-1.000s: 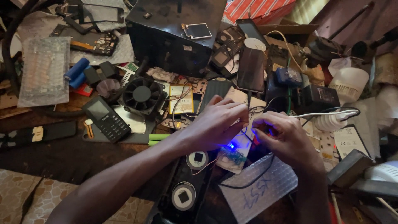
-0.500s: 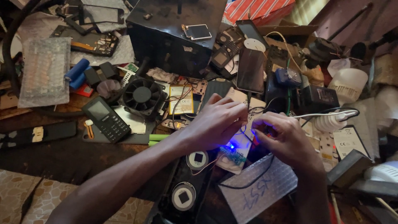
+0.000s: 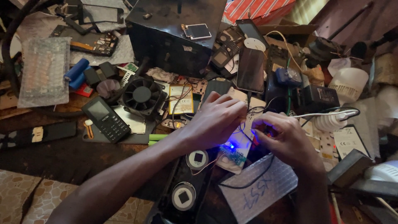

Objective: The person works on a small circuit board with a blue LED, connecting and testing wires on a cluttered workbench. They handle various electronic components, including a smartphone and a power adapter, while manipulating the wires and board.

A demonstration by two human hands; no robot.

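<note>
Green circuit board [image 3: 234,154], blue light; black fan [image 3: 142,95]; red-striped cloth [image 3: 259,8].

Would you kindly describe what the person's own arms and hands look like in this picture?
Both forearms are bare, with no sleeves in view. The left hand and right hand wear no gloves; no rings, watch or bracelets show. Blue light from a small lamp tints the right fingertips.

Dark-screened keypad phone [image 3: 106,119] left; small pale screen [image 3: 197,31] atop black box [image 3: 174,37].
</note>
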